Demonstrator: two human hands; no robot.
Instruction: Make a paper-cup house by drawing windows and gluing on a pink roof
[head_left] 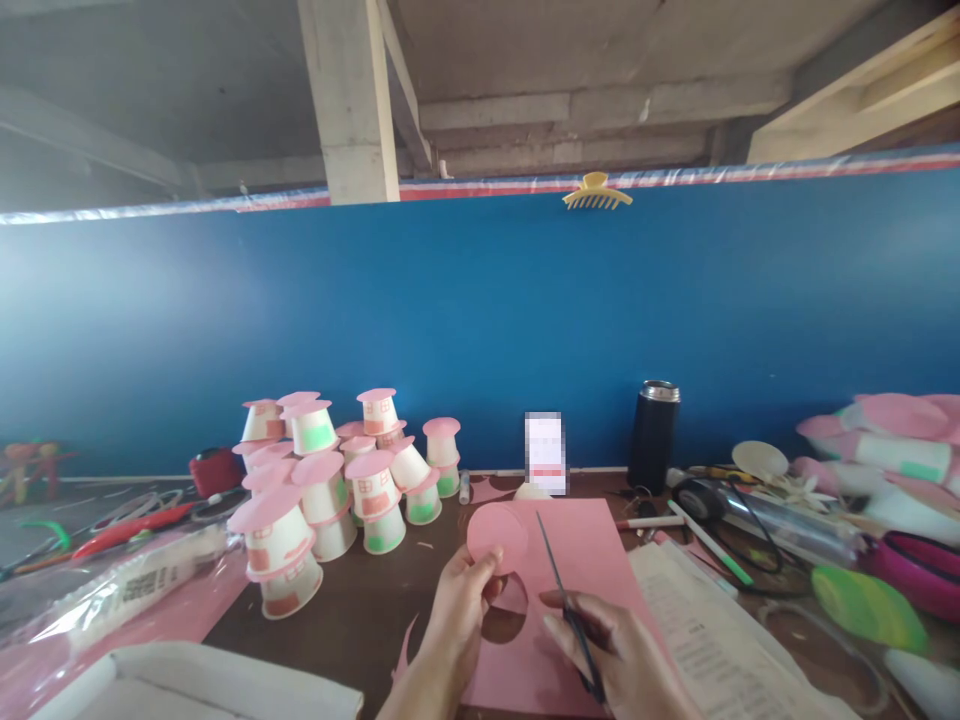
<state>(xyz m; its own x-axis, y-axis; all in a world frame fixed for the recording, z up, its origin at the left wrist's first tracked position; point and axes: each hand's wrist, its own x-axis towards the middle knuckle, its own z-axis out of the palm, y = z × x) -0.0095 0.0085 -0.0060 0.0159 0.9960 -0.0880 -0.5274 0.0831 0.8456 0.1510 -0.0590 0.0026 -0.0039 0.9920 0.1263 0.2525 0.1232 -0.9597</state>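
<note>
My left hand (463, 597) pinches a round pink paper disc (496, 532) between thumb and fingers. Wrapped around dark scissors (555, 562), my right hand (619, 640) sits to the right, with the blades pointing up and away. The blades look nearly together and apart from the disc. Beneath both hands lies a pink sheet of paper (600, 550) with a round hole cut in it below the disc. A curled pink offcut (403, 650) rests left of my left forearm.
Paper-cup towers with pink paper tops (381, 500) stand at left. A phone (545, 452) and black flask (654, 435) stand before the blue panel (480, 310). Printed papers (697, 620), a white marker (712, 545) and more pink-topped cups (900, 455) are at right; a white box (202, 680) is front left.
</note>
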